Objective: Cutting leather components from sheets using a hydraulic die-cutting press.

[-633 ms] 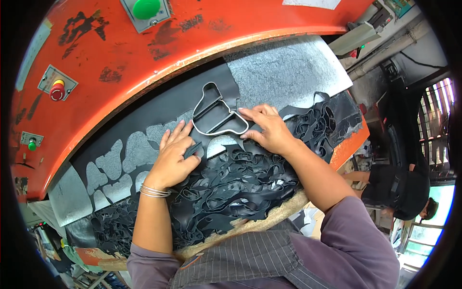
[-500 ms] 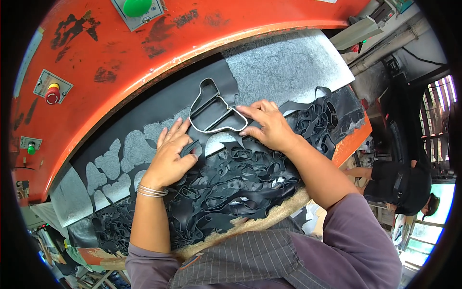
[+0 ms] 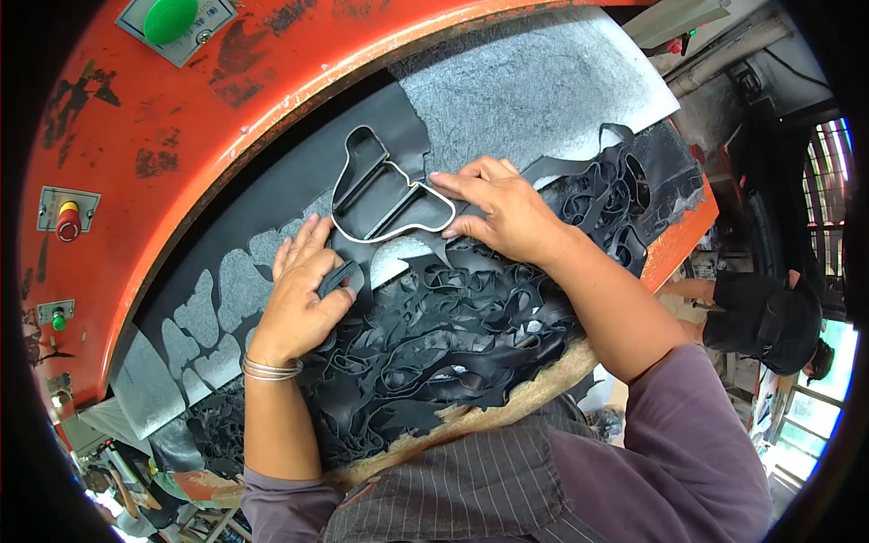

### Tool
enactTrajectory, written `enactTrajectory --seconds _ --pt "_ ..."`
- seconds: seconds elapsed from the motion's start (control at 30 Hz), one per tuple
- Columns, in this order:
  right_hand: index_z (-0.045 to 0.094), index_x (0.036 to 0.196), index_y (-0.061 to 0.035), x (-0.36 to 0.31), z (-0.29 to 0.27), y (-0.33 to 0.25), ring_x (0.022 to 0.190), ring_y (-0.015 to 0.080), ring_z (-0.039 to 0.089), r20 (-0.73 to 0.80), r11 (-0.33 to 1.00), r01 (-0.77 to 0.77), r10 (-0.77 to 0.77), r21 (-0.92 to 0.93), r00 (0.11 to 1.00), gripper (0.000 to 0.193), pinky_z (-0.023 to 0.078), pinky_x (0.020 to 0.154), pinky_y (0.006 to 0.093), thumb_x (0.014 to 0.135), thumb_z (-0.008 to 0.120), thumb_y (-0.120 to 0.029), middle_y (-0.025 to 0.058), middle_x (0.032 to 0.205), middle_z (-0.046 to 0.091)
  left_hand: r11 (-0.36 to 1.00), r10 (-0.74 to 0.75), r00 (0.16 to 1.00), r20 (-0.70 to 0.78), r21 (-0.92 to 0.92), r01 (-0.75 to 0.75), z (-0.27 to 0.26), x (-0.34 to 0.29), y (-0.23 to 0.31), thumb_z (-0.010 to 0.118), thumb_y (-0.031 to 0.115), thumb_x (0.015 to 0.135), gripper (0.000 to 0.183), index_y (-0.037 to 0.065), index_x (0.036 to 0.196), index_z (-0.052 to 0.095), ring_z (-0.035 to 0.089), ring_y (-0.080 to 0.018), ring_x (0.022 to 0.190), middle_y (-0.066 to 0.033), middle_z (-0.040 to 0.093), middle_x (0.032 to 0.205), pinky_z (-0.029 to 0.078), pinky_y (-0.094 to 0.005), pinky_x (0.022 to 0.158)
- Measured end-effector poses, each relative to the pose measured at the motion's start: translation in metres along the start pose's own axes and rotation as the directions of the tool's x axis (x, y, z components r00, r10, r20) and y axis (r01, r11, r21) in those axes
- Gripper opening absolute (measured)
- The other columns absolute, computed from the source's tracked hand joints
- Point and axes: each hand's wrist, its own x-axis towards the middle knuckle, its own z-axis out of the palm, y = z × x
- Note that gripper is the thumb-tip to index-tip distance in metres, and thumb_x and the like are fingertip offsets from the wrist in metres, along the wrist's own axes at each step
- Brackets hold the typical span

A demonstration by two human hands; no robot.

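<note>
A metal cutting die [image 3: 396,212], a curved outline with two crossbars, lies on a black leather sheet [image 3: 276,172] near its right edge. My right hand [image 3: 510,210] grips the die's right end between thumb and fingers. To the left of the die, my left hand [image 3: 303,294] rests its outstretched fingertips on the sheet, close to the die's rim. Between its thumb and forefinger sit a few small dark cut leather pieces [image 3: 339,279]. Cut-out shapes in the sheet show the grey board below, left of that hand.
A grey-white cutting board [image 3: 543,77] lies under the sheet. Tangled black leather scraps [image 3: 434,335] pile up along the near side. The orange machine body [image 3: 181,136] arches over the far side, with a red button [image 3: 68,222] and green buttons. At right stands another person [image 3: 765,312].
The whole view has shifted, and the bench and die appear further up and left. Both hands keep their places by the die, which stays on the same part of the sheet.
</note>
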Motion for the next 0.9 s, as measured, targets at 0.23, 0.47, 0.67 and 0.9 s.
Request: enactTrajectory --seconds 0.23,0.47,0.67,0.9 --pt "0.053 0.135 -0.0144 0.000 -0.002 0.001 0.100 0.0275 0.056 0.045 0.999 -0.017 0.016 0.027 0.999 0.072 0.045 0.090 0.0371 0.069 0.081 -0.021 0.0076 0.106 0.064 1.000 -0.011 1.000 -0.013 -0.027 0.011 -0.002 0.005 -0.005 0.064 0.022 0.074 0.027 0.003 0.093 0.061 0.025 -0.0345 0.143 -0.0188 0.038 0.149 0.011 -0.0473 0.115" --pt "0.054 0.133 -0.0115 0.003 -0.001 0.002 0.100 0.0275 0.057 0.008 0.999 0.025 -0.026 0.036 1.000 0.069 0.046 0.090 0.0365 0.069 0.079 -0.018 0.0087 0.104 0.066 1.000 0.007 1.000 0.019 -0.010 -0.007 -0.003 0.009 -0.010 0.062 0.023 0.077 0.030 0.002 0.100 0.064 0.025 -0.0333 0.144 -0.0174 0.037 0.150 0.010 -0.0460 0.115" --pt "0.055 0.131 -0.0106 0.003 -0.002 0.001 0.101 0.0272 0.058 0.011 1.000 0.022 -0.022 0.014 1.000 0.065 0.047 0.089 0.0363 0.071 0.078 -0.018 0.0095 0.104 0.065 0.999 0.040 0.998 0.051 -0.009 -0.039 -0.003 0.012 -0.013 0.060 0.023 0.079 0.032 0.002 0.103 0.063 0.023 -0.0327 0.144 -0.0165 0.036 0.150 0.009 -0.0467 0.115" --pt "0.056 0.131 -0.0116 0.000 -0.001 0.003 0.101 0.0278 0.057 0.017 1.000 0.011 -0.011 0.003 1.000 0.064 0.048 0.088 0.0360 0.071 0.078 -0.018 0.0100 0.104 0.063 0.997 0.074 0.996 0.047 -0.002 -0.074 -0.001 0.014 -0.016 0.060 0.025 0.080 0.032 0.001 0.102 0.062 0.023 -0.0329 0.143 -0.0157 0.037 0.149 0.011 -0.0485 0.115"
